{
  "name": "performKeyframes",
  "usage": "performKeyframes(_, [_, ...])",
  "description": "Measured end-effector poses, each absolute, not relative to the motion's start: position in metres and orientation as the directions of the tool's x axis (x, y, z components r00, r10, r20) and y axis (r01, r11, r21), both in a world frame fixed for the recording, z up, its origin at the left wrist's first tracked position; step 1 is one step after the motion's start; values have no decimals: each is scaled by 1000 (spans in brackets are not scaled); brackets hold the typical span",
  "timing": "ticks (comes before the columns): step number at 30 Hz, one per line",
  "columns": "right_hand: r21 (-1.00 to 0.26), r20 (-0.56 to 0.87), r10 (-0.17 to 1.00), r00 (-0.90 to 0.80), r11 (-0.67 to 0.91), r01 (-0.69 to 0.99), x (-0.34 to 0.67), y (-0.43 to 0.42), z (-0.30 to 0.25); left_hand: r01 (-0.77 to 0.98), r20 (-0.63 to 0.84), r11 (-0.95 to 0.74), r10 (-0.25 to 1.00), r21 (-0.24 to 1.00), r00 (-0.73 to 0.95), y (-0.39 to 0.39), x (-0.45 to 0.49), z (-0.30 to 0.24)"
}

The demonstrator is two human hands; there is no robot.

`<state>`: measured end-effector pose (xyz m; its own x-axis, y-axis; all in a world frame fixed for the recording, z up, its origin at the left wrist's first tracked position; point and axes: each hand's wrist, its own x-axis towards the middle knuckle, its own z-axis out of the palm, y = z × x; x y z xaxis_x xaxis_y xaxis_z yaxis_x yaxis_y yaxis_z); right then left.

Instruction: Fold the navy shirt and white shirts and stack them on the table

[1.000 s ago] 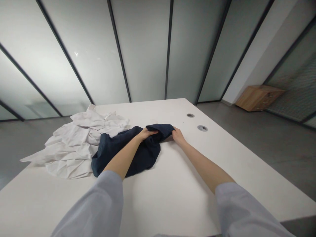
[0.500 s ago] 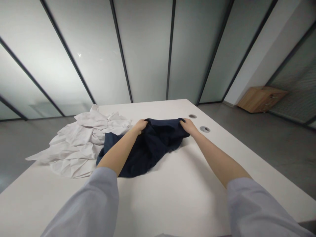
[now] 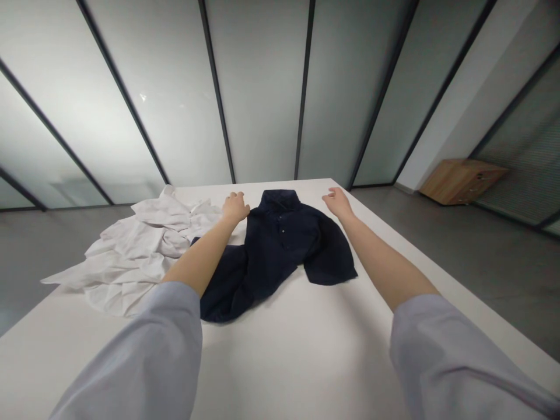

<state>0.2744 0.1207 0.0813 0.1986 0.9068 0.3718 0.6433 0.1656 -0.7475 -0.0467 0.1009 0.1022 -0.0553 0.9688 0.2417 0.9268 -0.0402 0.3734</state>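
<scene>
A navy polo shirt (image 3: 280,233) lies on the white table, its collar (image 3: 280,200) at the far end and its buttoned placket facing up. One short sleeve spreads toward the right, while the lower part is bunched to the left, partly hidden by my left forearm. My left hand (image 3: 236,206) is open beside the shirt's left shoulder, its thumb close to the cloth; whether they touch I cannot tell. To the right of the collar, apart from the shirt, my right hand (image 3: 338,202) is open with nothing in it.
A heap of crumpled white cloth (image 3: 144,251) lies on the left of the table (image 3: 297,361), overhanging its left edge. Frosted glass panels (image 3: 262,87) stand behind. A wooden cabinet (image 3: 464,181) is on the floor at the right.
Both hands have let go of the navy shirt and moved apart. The shirt has come down onto the table, with its collar, placket and right sleeve now showing.
</scene>
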Motion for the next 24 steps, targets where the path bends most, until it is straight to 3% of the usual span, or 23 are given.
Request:
performKeyframes(2, [-654,415,890,187,149,741,265,117,73,966,333,-46,942,253,-42,97,-42,93])
performKeyframes(8, [-344,119,966,-231,258,903,232,66,36,980,-149,-119,979,160,143,49,-7,55])
performKeyframes(12, [-182,-25,967,-253,244,952,216,45,7,981,-236,-105,961,161,141,29,16,36])
performKeyframes(15, [-126,-60,971,-230,221,967,218,49,-8,968,-304,-193,923,162,235,28,21,27])
performKeyframes(20, [-94,0,970,-245,244,965,241,79,-19,905,-211,-394,882,162,422,24,21,20])
performKeyframes(24, [-44,169,977,-128,137,990,246,100,-15,924,-41,-358,930,133,366,18,33,15])
